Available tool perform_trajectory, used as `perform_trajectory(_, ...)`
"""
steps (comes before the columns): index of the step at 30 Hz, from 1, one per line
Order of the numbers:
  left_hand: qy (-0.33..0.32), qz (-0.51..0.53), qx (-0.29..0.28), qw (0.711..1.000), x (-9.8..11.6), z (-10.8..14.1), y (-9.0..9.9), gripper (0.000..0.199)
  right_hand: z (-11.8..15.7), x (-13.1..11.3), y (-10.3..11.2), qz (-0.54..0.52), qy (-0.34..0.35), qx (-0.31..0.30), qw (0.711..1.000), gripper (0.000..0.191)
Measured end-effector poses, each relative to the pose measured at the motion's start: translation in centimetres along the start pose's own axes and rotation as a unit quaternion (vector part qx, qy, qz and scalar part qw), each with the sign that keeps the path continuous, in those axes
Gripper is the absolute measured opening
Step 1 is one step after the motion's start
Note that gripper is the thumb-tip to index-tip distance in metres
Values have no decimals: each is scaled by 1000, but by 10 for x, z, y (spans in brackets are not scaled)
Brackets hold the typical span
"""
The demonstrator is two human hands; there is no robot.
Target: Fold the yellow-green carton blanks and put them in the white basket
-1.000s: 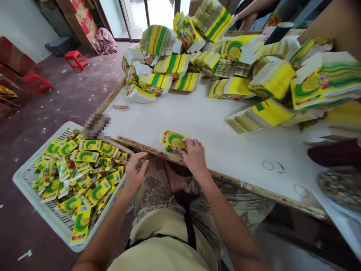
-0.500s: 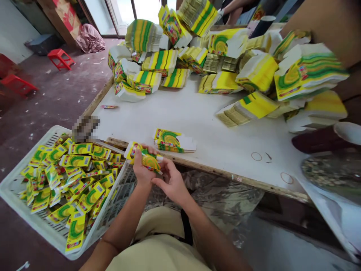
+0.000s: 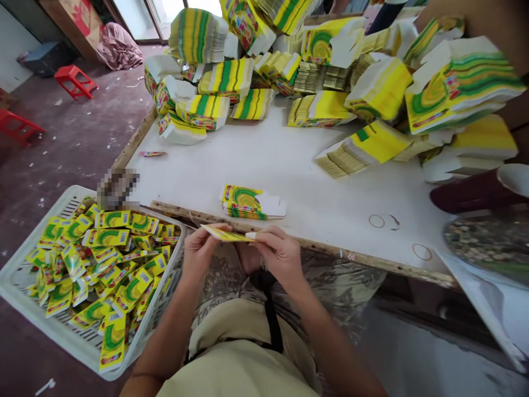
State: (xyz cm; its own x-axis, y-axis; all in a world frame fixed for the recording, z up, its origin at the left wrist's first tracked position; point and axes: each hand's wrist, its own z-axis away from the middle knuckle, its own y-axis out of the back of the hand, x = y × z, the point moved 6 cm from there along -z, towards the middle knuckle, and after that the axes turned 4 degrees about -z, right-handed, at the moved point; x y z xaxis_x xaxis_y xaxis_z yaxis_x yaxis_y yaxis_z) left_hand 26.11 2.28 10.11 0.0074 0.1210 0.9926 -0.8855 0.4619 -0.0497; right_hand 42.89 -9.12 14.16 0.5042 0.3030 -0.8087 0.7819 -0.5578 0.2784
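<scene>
A flat yellow carton [image 3: 230, 235] is held nearly edge-on between my two hands, in front of the table edge. My left hand [image 3: 201, 248] pinches its left end. The fingers of my right hand [image 3: 279, 252] are closed on its right end, by a white flap. Just beyond them, a small pile of flat yellow and green cartons [image 3: 243, 203] lies on the white table [image 3: 289, 160]. To my left, a white plastic basket [image 3: 144, 325] holds several yellow cartons [image 3: 113, 336], with barcodes showing on some.
Bundled carton stacks [image 3: 227, 80] cover the far side of the table. At the right are a dark red cup [image 3: 467, 191] and rubber bands [image 3: 422, 252]. Red stools [image 3: 75, 81] stand on the floor at the left.
The carton has turned from showing its printed face to nearly edge-on. My hands have moved apart to its two ends. The view has shifted slightly.
</scene>
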Motion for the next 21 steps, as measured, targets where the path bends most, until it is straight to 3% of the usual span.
perform_trajectory(1, -24, -26, -54, 998, 16, 1, 1, 45, 0, -7, 6, 63, 36, 3, 997, 16)
perform_trajectory(2, -74, -11, -97, 993, 34, 3, 3, 77, -1, -15, 10, 133, 74, 1, 988, 20)
perform_trajectory(3, -113, -81, -130, 982, 49, 6, 3, 87, 0, -23, 11, 190, 108, -11, 976, 22)
perform_trajectory(5, -142, -308, -173, 925, 61, 12, -5, 109, 2, -37, 6, 229, 170, -56, 957, 23)
perform_trajectory(7, -114, -446, -225, 859, 52, 16, -19, 120, 5, -48, -2, 212, 203, -87, 952, 24)
perform_trajectory(8, -64, -452, -245, 855, 42, 17, -25, 101, 6, -49, -4, 196, 193, -79, 958, 27)
perform_trajectory(9, -28, -430, -210, 878, 36, 15, -26, 76, 6, -47, -4, 172, 161, -52, 970, 35)
perform_trajectory(10, -34, -428, -176, 886, 32, 15, -29, 68, 7, -42, -2, 136, 113, -15, 984, 47)
perform_trajectory(12, -81, -429, -134, 890, 29, 17, -35, 65, 11, -24, -3, 31, -8, 31, 999, 69)
perform_trajectory(14, -153, -441, -136, 874, 27, 23, -43, 76, 17, -4, -15, -106, -125, -4, 986, 62)
perform_trajectory(15, -192, -446, -134, 864, 28, 26, -46, 80, 20, 3, -25, -189, -180, -35, 965, 55)
perform_trajectory(16, -229, -450, -128, 854, 29, 29, -47, 80, 23, 10, -34, -291, -239, -60, 925, 53)
perform_trajectory(19, -323, -437, -117, 831, 32, 38, -51, 74, 30, 13, -58, -531, -349, -125, 762, 58)
perform_trajectory(21, -324, -418, -148, 836, 28, 39, -54, 70, 33, 12, -66, -565, -385, -164, 712, 72)
